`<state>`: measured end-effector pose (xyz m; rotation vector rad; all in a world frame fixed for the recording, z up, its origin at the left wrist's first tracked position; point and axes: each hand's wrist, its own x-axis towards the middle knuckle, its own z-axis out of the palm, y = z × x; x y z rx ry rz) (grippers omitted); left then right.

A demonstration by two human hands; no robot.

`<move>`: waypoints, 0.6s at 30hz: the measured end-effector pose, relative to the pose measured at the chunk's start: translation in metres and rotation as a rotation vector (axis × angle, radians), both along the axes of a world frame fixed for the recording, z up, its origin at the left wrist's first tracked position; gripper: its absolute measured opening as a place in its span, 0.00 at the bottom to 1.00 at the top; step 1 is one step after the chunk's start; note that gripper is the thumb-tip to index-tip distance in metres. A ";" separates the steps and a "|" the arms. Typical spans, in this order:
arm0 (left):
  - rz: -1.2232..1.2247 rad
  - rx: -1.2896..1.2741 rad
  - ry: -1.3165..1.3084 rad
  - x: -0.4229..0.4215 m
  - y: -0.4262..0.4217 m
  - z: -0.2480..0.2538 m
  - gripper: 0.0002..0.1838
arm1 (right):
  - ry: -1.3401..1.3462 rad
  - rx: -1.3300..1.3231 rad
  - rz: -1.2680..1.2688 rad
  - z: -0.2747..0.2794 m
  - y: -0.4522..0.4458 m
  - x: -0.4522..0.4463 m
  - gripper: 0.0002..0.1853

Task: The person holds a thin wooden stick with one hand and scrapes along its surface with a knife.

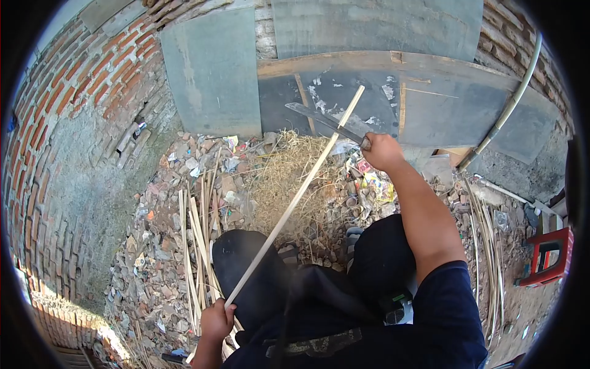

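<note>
My left hand (216, 320) grips the lower end of a long pale bamboo strip (289, 212), which slants up and to the right over my left knee. In my right hand (383, 152), held out in front, is the handle of a machete (319, 118). Its dark blade points up and to the left and crosses the strip near the upper end. The blade and the strip seem to touch there, though the exact contact is hard to see. Thin curled shavings (289, 166) lie in a heap on the ground beneath the blade.
Several bamboo strips (195, 246) lie left of my legs, and more strips (485, 252) lie at the right. A red plastic stool (546, 258) stands at far right. Rubble covers the ground. Grey panels (212, 74) stand ahead; a brick wall (67, 123) rises on the left.
</note>
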<state>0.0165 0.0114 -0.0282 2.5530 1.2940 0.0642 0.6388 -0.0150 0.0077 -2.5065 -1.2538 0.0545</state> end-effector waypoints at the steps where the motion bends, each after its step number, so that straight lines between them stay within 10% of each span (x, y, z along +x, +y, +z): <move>1: -0.006 -0.007 -0.002 0.000 0.001 -0.001 0.19 | 0.007 0.008 0.015 0.003 -0.001 -0.001 0.17; 10: -0.019 -0.019 -0.058 0.000 0.002 -0.008 0.17 | -0.155 -0.039 0.393 0.031 -0.004 -0.023 0.16; 18: -0.019 -0.033 -0.001 0.001 0.003 0.005 0.16 | 0.115 0.210 -0.145 -0.017 -0.006 0.015 0.17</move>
